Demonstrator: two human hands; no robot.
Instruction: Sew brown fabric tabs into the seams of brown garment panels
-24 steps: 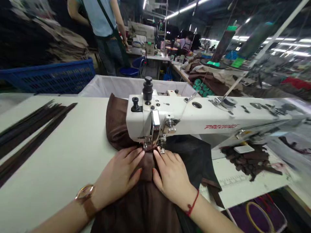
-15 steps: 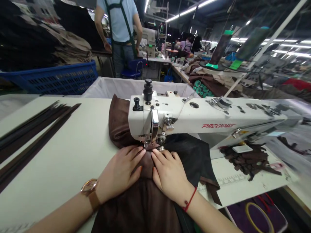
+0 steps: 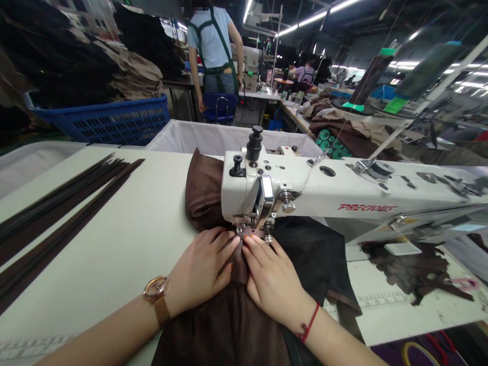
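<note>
My left hand (image 3: 202, 269) and my right hand (image 3: 272, 277) lie flat, fingers stretched out, on a brown fabric piece (image 3: 229, 325) just in front of the presser foot (image 3: 246, 233) of a white sewing machine (image 3: 305, 190). The fingertips of both hands nearly touch at the needle. The fabric runs under the machine head and bunches up behind it (image 3: 204, 188). A watch sits on my left wrist, a red string on my right wrist.
Long dark strips (image 3: 57, 208) lie on the pale table (image 3: 125, 239) at the left. Small dark fabric pieces (image 3: 412, 264) sit right of the machine. Behind are a white bin (image 3: 213, 134), a blue crate (image 3: 110, 119), thread cones (image 3: 371, 76), and a person in a green apron (image 3: 215, 56).
Both hands stay pressed on the fabric at the presser foot. The view has swung left, so the machine and hands sit further right in the picture. The person behind has shifted.
</note>
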